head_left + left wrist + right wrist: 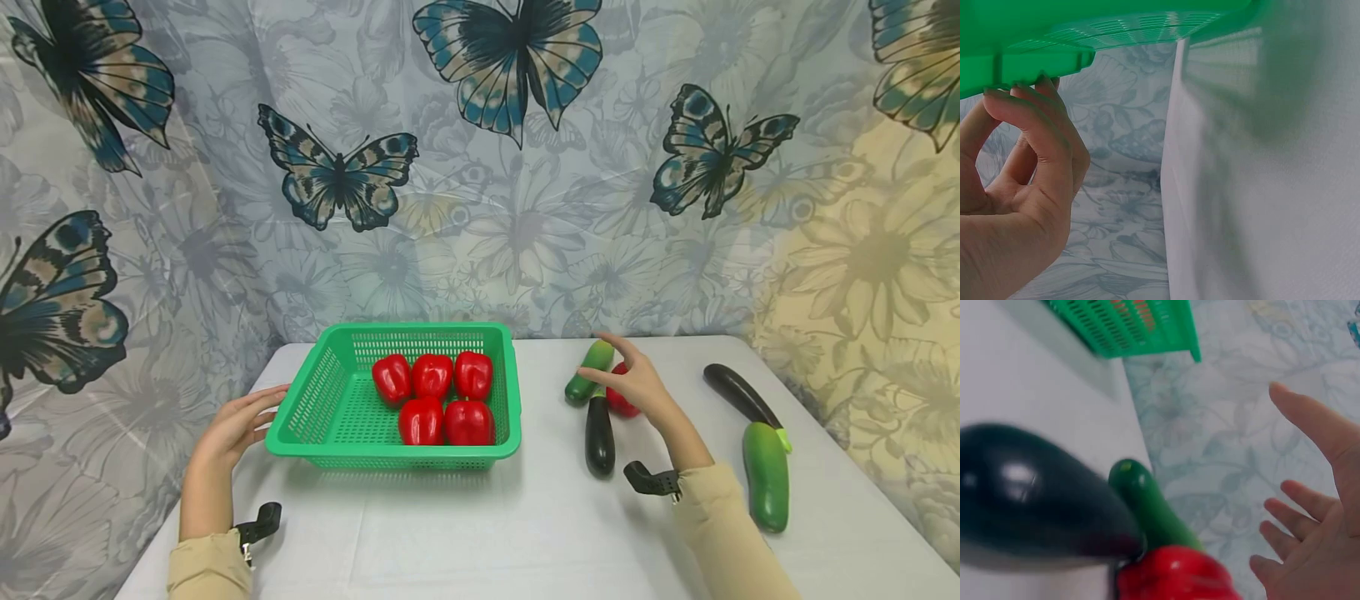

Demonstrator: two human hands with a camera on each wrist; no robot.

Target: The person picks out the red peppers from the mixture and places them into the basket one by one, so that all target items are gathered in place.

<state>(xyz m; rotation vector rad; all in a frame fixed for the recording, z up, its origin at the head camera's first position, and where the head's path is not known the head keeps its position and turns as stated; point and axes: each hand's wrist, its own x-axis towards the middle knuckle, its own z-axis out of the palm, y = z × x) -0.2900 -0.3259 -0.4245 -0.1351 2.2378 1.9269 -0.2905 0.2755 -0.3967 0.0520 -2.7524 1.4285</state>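
Observation:
My left hand [238, 423] is at the left end of a green plastic basket [405, 451], its fingertips touching the outer edge of the rim. The left wrist view shows those fingers [1054, 144] loosely bent against the rim. Inside the basket lie several red bell peppers [432, 377], grouped toward its right side. Over to the right, my right hand [637, 385] hovers with fingers spread and nothing in its grasp. Below it are a green cucumber [589, 374], a dark eggplant [599, 437] and another red bell pepper [621, 400], partly hidden by the hand.
On the table's right side lie a second eggplant [738, 393] and a large green zucchini-like vegetable [767, 479], touching or nearly so. A white cloth covers the table [420, 533]. Behind it hangs a butterfly-patterned curtain [525, 225].

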